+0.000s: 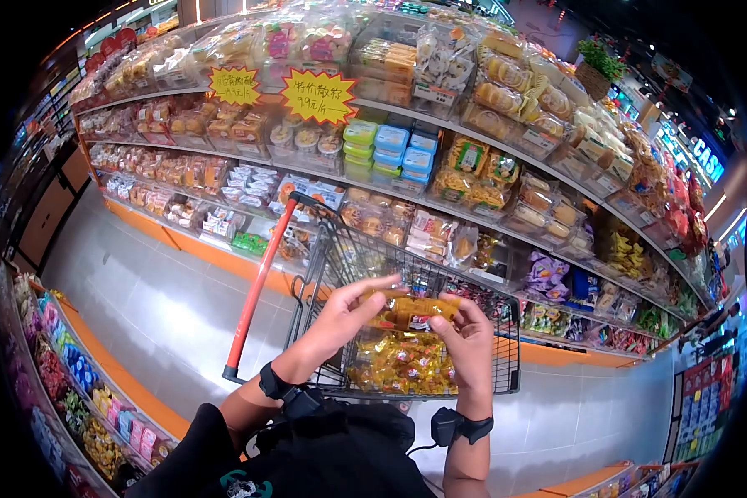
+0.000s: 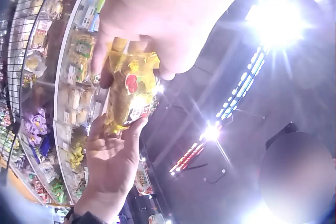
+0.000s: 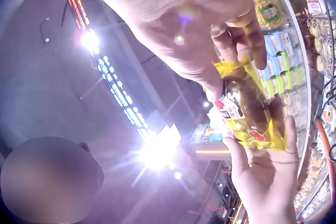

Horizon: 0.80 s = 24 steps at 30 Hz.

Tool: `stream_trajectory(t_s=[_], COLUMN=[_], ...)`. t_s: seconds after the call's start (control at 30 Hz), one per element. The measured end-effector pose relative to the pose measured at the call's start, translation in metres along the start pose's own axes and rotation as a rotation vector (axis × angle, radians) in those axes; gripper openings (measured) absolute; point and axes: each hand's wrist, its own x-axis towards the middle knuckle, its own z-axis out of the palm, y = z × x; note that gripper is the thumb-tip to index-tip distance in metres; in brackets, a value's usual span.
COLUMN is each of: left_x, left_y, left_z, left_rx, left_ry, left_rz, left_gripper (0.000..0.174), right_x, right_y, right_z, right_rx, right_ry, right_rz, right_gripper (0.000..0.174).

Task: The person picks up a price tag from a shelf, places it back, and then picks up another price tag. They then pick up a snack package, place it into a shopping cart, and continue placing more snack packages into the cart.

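In the head view, the left hand (image 1: 339, 322) and right hand (image 1: 466, 334) pinch opposite ends of a yellow packet (image 1: 413, 314), thumbs toward the wearer. The packet is held above a black wire cart (image 1: 506, 365), over more yellow packets (image 1: 402, 363) lying inside it.

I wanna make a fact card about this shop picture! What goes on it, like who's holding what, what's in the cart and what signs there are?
Place: shop aisle
Held thing: yellow see-through snack packet, above the cart
Left hand: holds one end
Right hand: holds the other end
Cart: black wire basket, red handle bar
In the cart: more shiny yellow packets
Signs: two yellow starbursts with red edges
Boxes on shelf: green stack beside blue stacks
On each wrist: black strap
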Motion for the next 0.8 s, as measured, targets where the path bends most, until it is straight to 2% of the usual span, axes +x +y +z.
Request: stream_trajectory(t_s=[0.07, 0.43, 0.67, 0.8], left_x=[0.004, 0.007, 0.02, 0.042], left_y=[-0.008, -0.02, -0.043, -0.087], left_z=[-0.003, 0.002, 0.017, 0.023], left_rx=[0.072, -0.007, 0.029, 0.155], left_ry=[-0.027, 0.06, 0.112, 0.074], left_rz=[0.047, -0.055, -0.115, -0.143], left_gripper=[0.039, 0.038, 0.034, 0.032], right_x=[0.001, 0.007, 0.007, 0.003], right_y=[0.0, 0.025, 0.044, 0.053], right_z=[0.001, -0.018, -0.034, -0.058], right_rx=[0.034, 0.019, 0.047, 0.033], right_ry=[0.0, 0.061, 0.137, 0.069], right_rz=[0.005, 0.019, 0.099, 0.156], right_gripper=[0.036, 0.019, 0.018, 0.034])
